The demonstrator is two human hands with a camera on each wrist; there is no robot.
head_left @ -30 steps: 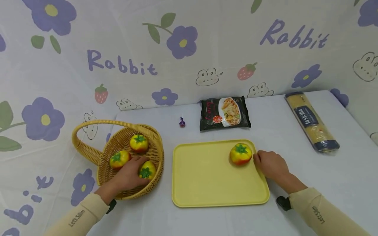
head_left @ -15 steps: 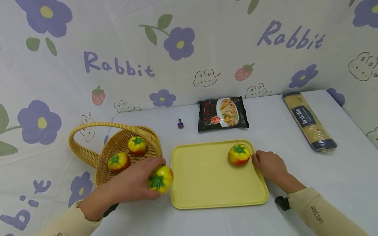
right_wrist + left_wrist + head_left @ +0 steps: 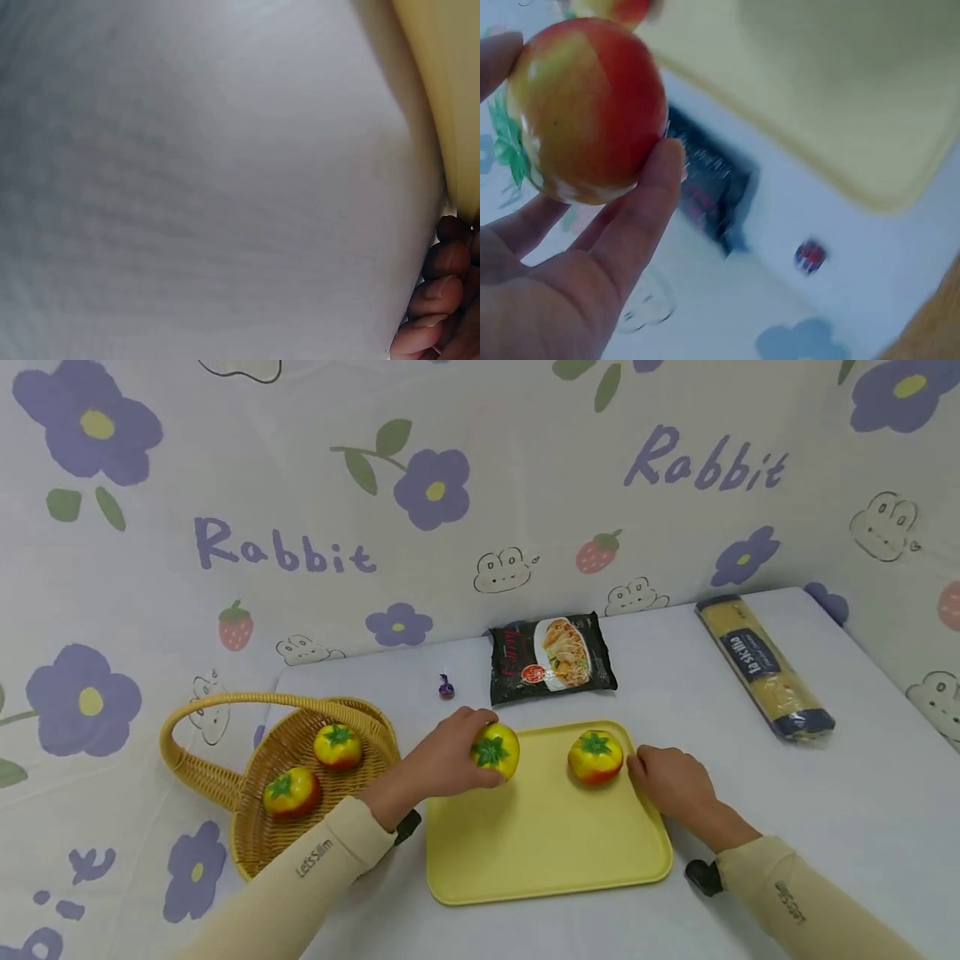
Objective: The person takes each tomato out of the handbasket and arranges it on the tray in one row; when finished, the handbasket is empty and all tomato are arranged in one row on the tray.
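In my left hand is a yellow-red fruit with a green leafy top, gripped between thumb and fingers above the left back part of the yellow tray. The left wrist view shows its glossy red side between the fingertips. A second such fruit rests on the tray near its right rim. My right hand holds that right rim; the right wrist view shows its curled fingers at the tray's edge. Two more fruits, one behind the other, lie in the wicker basket.
Behind the tray lie a black noodle packet and a small purple wrapped candy. A long pasta packet lies at the back right. The basket's arched handle rises on the left, and a printed cloth hangs behind the table.
My left hand has lifted one fruit out of the basket and carried it rightward over the tray. The right hand keeps its place at the tray's rim. The head view has shifted slightly.
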